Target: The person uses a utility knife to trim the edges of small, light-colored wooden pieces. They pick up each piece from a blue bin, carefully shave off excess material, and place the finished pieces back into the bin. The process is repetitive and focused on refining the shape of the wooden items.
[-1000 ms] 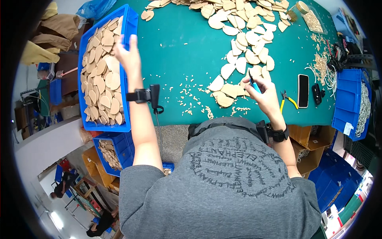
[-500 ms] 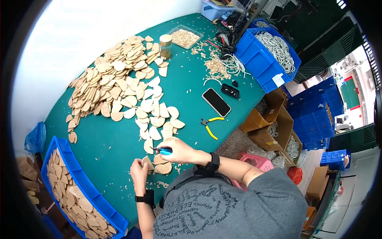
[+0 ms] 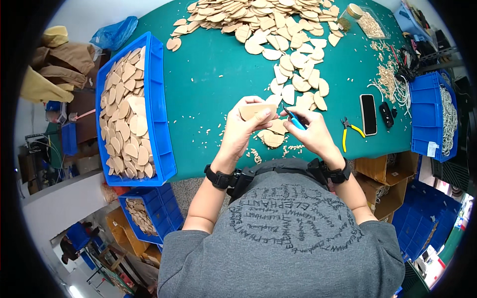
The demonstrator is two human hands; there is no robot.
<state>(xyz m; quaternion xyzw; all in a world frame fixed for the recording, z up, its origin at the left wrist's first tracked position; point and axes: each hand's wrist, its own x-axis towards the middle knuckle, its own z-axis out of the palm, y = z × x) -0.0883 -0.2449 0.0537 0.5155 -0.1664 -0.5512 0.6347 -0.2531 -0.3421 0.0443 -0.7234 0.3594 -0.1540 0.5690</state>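
Note:
My left hand (image 3: pixel 246 126) holds a flat tan wooden piece (image 3: pixel 257 110) up over the green table (image 3: pixel 208 74). My right hand (image 3: pixel 309 130) grips small blue-handled cutters (image 3: pixel 294 118), with the tip at the right end of that piece. Under both hands lie a few more wooden pieces (image 3: pixel 272 138) and small wood chips. A big spread of the same pieces (image 3: pixel 278 30) covers the far part of the table. A blue bin (image 3: pixel 158 119) at my left is filled with such pieces.
To the right lie a black phone (image 3: pixel 368 113), yellow-handled pliers (image 3: pixel 349 133) and a small black object (image 3: pixel 387 113). A blue bin (image 3: pixel 426 119) of pale strands stands at the right edge. More blue bins (image 3: pixel 149 218) sit below the table at left. Cardboard boxes (image 3: pixel 382 174) stand at right.
My head has swung, so the view has shifted. My left hand left the blue bin and came back to the middle, and it now holds a wooden piece against the cutters.

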